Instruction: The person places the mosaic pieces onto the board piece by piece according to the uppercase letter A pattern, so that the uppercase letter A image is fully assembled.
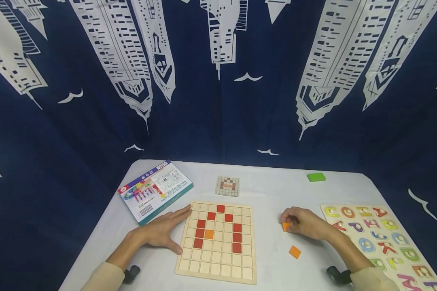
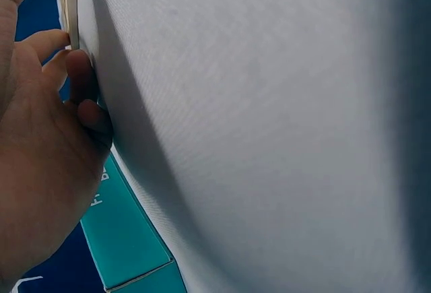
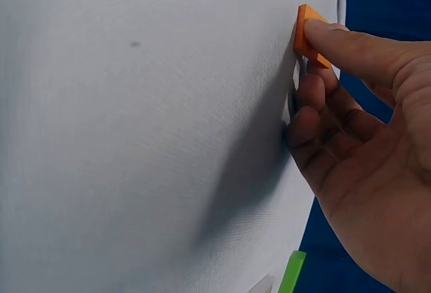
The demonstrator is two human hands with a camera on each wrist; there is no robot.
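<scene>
A square wooden grid board (image 1: 206, 268) lies in front of the person, with several red tiles (image 1: 221, 209) set in an arch-like pattern and one orange tile (image 1: 209, 234) inside it. The left hand (image 1: 162, 228) spreads along the board's left edge, fingertips and thumb at its rim. To the board's right, the right hand (image 1: 306, 223) pinches an orange square tile (image 3: 311, 36) between thumb and fingers, close over the white table. Another orange tile (image 1: 295, 252) lies on the table just nearer than that hand.
A small pattern card (image 1: 227, 186) lies beyond the board. At the left is a teal-edged box (image 1: 155, 191); a green block (image 1: 316, 177) sits at the back right. A wooden letter puzzle (image 1: 355, 234) lies on the right, near the right forearm. Dark blue patterned cloth hangs behind.
</scene>
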